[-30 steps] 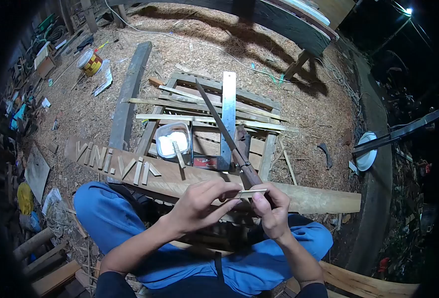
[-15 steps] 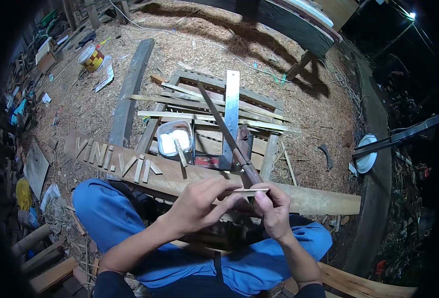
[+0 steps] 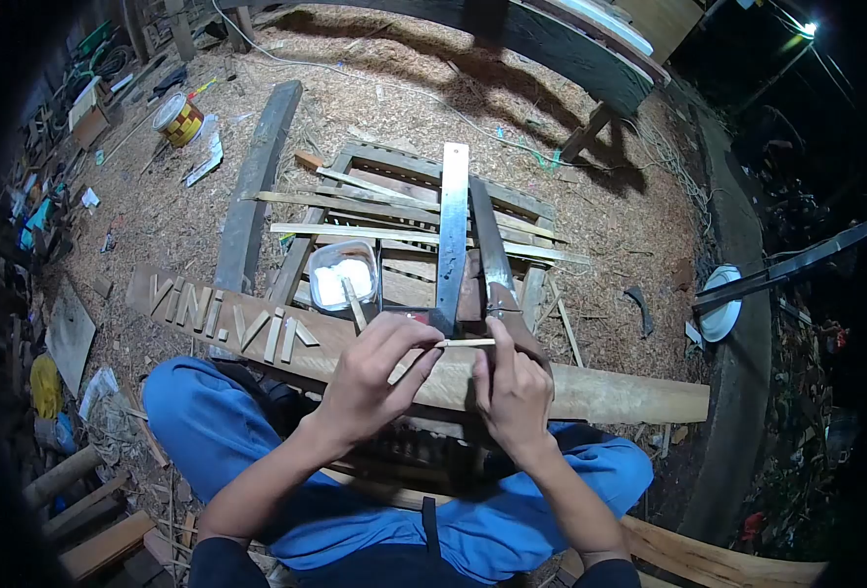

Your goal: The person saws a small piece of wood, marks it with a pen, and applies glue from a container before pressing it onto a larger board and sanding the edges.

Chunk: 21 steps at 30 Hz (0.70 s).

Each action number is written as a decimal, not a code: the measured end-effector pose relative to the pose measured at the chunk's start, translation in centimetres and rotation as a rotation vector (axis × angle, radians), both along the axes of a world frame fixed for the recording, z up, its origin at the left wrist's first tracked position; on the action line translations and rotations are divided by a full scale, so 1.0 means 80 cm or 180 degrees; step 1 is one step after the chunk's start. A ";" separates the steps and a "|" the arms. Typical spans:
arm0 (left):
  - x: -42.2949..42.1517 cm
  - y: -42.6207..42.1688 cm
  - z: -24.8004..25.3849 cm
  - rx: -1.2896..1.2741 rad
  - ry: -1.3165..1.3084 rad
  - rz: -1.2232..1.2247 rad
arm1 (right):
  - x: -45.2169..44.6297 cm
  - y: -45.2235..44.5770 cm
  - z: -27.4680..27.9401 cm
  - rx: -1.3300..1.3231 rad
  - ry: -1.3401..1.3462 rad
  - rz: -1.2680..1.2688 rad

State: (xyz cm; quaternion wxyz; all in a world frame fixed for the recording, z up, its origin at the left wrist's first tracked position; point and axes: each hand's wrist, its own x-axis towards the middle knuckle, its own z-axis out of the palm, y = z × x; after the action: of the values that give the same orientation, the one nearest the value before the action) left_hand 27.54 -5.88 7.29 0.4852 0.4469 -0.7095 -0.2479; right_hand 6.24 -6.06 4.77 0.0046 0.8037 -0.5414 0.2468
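Note:
Between the thumb and fingers of my left hand (image 3: 372, 377) is one end of a thin wooden strip (image 3: 470, 343). My right hand (image 3: 517, 397) is at the strip's other end, a fingertip near it and the thumb apart; whether it touches the strip is unclear. A saw (image 3: 492, 245) with a brown handle lies just beyond my right hand. Under both hands runs a long curved board (image 3: 629, 394), with small wooden strips (image 3: 271, 335) forming letters on its left part. A tub of white paste (image 3: 335, 277) with a stick in it stands beyond the board.
A metal square (image 3: 453, 216) and several long strips (image 3: 355, 232) lie on a slatted wooden frame (image 3: 404, 160). A grey beam (image 3: 260, 186) is left of it. Further off are a yellow and red bucket (image 3: 178, 122) and a white dish (image 3: 720, 301).
Both hands have moved a little away from my body, the strip shifting left with them. The saw has swung from a leftward slant to nearly upright in view, and my right hand has loosened.

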 end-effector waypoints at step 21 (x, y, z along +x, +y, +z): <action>-0.011 0.006 -0.020 -0.0491 -0.1252 -0.0465 | -0.011 -0.001 0.034 -0.0262 0.0003 0.1014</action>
State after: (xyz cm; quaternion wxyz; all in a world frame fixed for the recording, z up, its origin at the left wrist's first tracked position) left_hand 26.63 -5.36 5.67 0.3509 0.3957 -0.8378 -0.1355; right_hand 5.35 -6.12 7.52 -0.0013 0.8786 -0.3966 0.2659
